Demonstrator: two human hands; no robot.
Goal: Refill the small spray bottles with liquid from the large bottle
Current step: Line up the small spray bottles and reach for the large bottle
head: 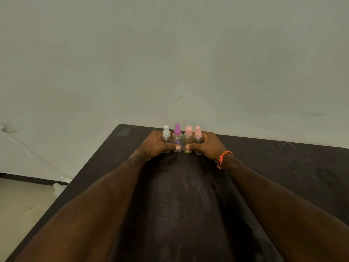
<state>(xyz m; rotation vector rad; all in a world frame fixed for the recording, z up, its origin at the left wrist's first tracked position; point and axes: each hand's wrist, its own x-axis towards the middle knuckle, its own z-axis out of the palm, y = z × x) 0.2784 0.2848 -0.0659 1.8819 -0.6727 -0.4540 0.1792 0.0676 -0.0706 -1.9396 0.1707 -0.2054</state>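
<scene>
Two bare forearms reaching forward from bottom of frame over dark table [283, 167], surface scuffed and dusty. Orange band [223, 157] on right wrist.

Left hand [156, 144] curled round two left bottles: fingers behind, thumb laid across the front, tip on the purple-cap one. Right hand [205, 145] curled round two right bottles the same way, thumb tip on the yellowish one. Thumb tips near each other, not touching.

Four small spray bottles in a tight row between the hands, upright, bases on table, sides touching or nearly so. Left to right: white-cap bottle [166, 138], clear body; purple-cap bottle [177, 138], clear body with faint violet tint; yellowish bottle [188, 140] with pink cap, yellow-green tinge low down (liquid or tinted plastic, cannot tell); pink-cap bottle [198, 139], clear body, mostly hidden by right hand. Fill levels not readable. No legible labels, brands or writing on any bottle.

Row sits near far edge of table, around the middle of that edge. Faint lighter smudge [123, 131] on far-left corner of table.

White plastic items [58, 187] left of the table, partly cut off by its edge, too hidden to identify (large bottle not identifiable anywhere). Pale floor [22, 205] bottom left, dark skirting strip [28, 179] along base of wall. Plain off-white wall [170, 53] filling the upper half, a few faint marks. Small pale fixture [4, 125] at left edge of wall, blurred.
</scene>
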